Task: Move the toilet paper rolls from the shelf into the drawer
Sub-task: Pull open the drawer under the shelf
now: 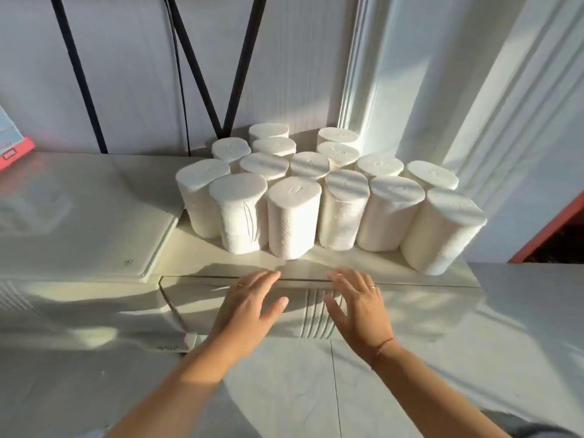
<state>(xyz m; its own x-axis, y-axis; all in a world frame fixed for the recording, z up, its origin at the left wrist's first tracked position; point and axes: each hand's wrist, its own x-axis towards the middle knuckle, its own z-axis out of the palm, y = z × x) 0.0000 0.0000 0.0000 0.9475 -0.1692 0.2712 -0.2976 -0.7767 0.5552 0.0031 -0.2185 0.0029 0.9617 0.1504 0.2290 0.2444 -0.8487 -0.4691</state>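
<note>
Both my left hand (252, 298) and right hand (357, 298) are open, empty, at the closed drawer front (410, 308); I'd pull evenly before touching the toilet paper rolls (294, 216).

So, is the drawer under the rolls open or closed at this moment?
Closed. The drawer front sits flush under the shelf edge, no inside visible. Both hands, left and right, rest open at its top edge.

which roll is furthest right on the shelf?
The front-row roll at the right end, by the shelf's right edge. It leans outward to the right and stands clear of its neighbour; the other rolls are packed together left of it.
</note>
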